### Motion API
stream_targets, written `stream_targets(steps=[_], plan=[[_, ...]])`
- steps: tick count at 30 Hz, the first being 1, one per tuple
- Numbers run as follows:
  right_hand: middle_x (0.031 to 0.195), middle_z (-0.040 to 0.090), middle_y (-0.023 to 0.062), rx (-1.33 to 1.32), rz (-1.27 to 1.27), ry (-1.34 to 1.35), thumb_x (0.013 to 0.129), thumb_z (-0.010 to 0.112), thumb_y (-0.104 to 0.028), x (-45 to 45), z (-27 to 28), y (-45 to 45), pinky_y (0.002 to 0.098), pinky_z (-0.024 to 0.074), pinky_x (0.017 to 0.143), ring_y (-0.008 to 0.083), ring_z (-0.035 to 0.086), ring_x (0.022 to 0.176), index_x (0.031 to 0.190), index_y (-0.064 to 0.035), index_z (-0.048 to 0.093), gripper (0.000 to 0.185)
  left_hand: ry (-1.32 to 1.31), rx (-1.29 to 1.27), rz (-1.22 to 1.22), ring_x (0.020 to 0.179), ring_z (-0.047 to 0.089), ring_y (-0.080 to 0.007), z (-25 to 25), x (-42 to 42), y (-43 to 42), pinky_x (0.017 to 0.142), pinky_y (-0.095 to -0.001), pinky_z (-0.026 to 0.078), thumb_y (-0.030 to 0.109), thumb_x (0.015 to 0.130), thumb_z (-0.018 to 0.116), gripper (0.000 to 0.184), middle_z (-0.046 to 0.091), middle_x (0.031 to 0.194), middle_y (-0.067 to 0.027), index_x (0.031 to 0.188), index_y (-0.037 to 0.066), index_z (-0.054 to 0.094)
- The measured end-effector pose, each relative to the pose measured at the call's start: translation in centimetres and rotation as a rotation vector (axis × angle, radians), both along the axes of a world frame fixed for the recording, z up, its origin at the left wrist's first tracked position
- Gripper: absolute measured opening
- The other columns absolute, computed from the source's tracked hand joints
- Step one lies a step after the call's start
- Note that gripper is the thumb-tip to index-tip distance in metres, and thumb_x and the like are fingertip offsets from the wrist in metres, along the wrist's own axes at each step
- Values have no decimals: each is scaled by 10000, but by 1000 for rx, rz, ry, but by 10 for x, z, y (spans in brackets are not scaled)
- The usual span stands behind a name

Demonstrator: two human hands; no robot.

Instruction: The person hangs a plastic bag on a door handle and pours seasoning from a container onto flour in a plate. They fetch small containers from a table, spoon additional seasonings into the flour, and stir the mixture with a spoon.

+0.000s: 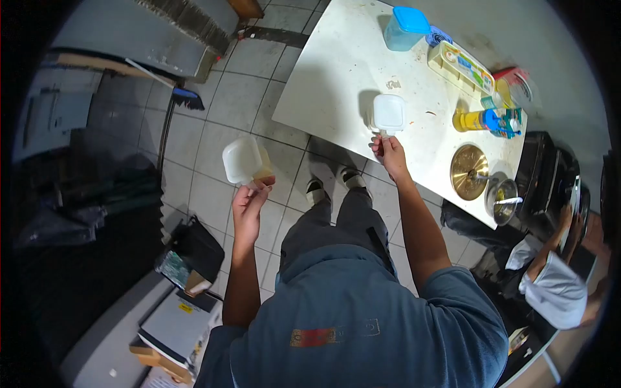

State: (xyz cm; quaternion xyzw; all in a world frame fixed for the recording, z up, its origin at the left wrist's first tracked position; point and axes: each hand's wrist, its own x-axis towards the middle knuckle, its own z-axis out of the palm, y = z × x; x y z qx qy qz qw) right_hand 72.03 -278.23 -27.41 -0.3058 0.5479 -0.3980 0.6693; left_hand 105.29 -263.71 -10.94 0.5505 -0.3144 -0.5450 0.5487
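My left hand (248,205) is closed on a plastic container with a white lid (243,159), held above the floor to the left of the table. The container's side is translucent, with a brownish patch near my fingers. Over the table's near edge, my right hand (390,157) pinches the near end of a smaller white-lidded container (389,112). Whether this container rests on the white table (330,77) or hangs just above it, I cannot tell.
A blue-lidded tub (407,31), an egg carton (460,68), a yellow bottle (468,120), a golden metal lid (469,172) and a bowl with a spoon (504,202) stand on the table. Another person (553,288) is at the right. A broom (187,98) stands left.
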Motion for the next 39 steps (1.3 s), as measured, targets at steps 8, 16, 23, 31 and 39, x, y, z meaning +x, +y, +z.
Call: stream_targets(steps=[8, 16, 23, 31, 39], plan=[[893, 621, 50, -105, 343, 135, 1001, 379, -143, -12, 36, -5, 246, 465, 676, 113, 595, 762, 1049, -8, 563, 233, 46, -33, 299, 1078, 574, -225, 14, -64, 52, 964, -355, 407, -3, 891, 534, 91, 630, 1113, -140, 973, 31, 551], [898, 633, 68, -246, 848, 275, 981, 406, -180, 54, 127, 43, 272, 483, 686, 136, 623, 784, 1084, -7, 577, 265, 60, -155, 675, 1084, 571, -221, 43, -116, 178, 966, -363, 409, 9, 881, 547, 93, 631, 1117, -143, 966, 47, 549], [896, 621, 48, -368, 1266, 224, 998, 426, -217, 131, 181, 208, 254, 465, 684, 110, 598, 787, 1054, -9, 592, 272, -55, -195, 1153, 1027, 577, -171, 48, -174, 392, 937, -325, 410, 55, 887, 572, 63, 649, 1089, -118, 948, 68, 564], [887, 624, 49, -328, 1703, 72, 994, 419, -172, 179, 195, 520, 239, 461, 642, 105, 599, 765, 1080, -5, 565, 238, -158, -142, 1796, 1010, 577, -169, 44, -313, 707, 906, -315, 417, 108, 885, 606, 58, 648, 1044, -100, 897, 72, 562], [863, 629, 46, -291, 2093, -66, 1004, 443, -227, 183, 215, 840, 231, 466, 638, 105, 608, 749, 1072, -26, 569, 247, -299, 74, 2301, 883, 553, -77, 58, -496, 958, 760, -222, 421, 83, 896, 611, 70, 651, 1036, -65, 880, 66, 546]])
